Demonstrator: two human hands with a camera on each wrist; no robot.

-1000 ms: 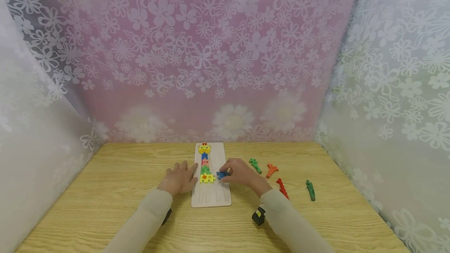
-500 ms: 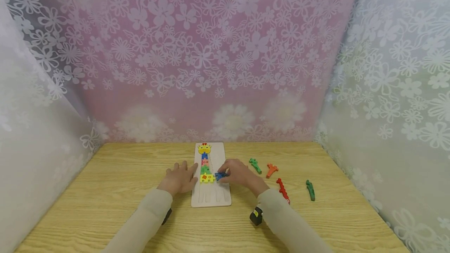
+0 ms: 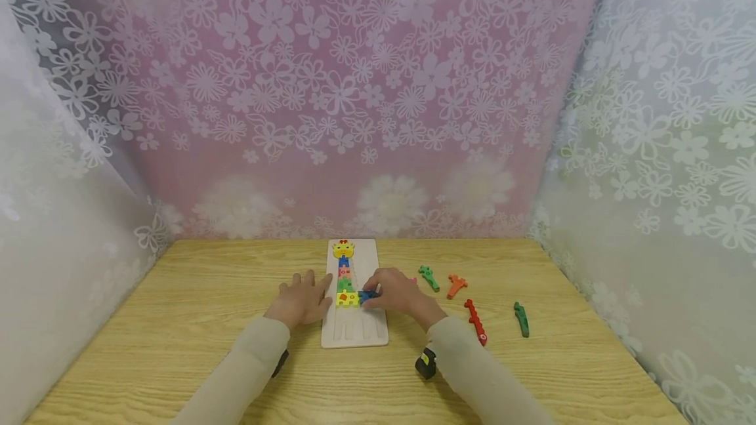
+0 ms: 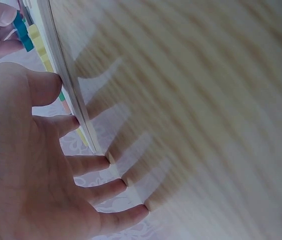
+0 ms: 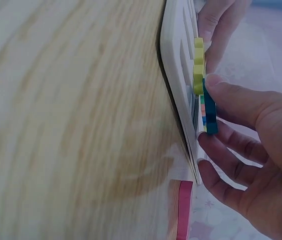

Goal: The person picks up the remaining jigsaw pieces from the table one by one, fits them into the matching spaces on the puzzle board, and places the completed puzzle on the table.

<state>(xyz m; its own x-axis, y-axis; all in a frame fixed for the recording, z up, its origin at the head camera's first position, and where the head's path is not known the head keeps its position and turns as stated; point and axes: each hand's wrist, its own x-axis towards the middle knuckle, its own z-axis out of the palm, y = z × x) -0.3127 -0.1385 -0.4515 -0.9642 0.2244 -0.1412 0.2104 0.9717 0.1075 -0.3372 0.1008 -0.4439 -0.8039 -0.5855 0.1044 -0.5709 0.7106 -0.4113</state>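
A pale wooden puzzle board (image 3: 354, 338) lies on the table, bearing a giraffe's yellow head (image 3: 344, 250) with a column of coloured pieces under it. At the column's foot is a yellow puzzle piece (image 3: 347, 299). My right hand (image 3: 397, 290) pinches a blue puzzle piece (image 3: 367, 296) against the yellow one's right side; whether they interlock I cannot tell. In the right wrist view this blue piece (image 5: 210, 107) is between thumb and fingers. My left hand (image 3: 300, 299) has its fingers spread, fingertips on the table and thumb at the board's left edge.
Right of the board lie a light green piece (image 3: 429, 278), an orange piece (image 3: 457, 286), a red piece (image 3: 475, 322) and a dark green piece (image 3: 522, 319). A pink piece (image 5: 184, 210) lies near the right hand. Flowered curtains (image 3: 378, 117) enclose the table.
My right hand has moved left and slightly down with the blue piece, bringing it up against the yellow piece. More of the red piece shows. The left hand has stayed in place.
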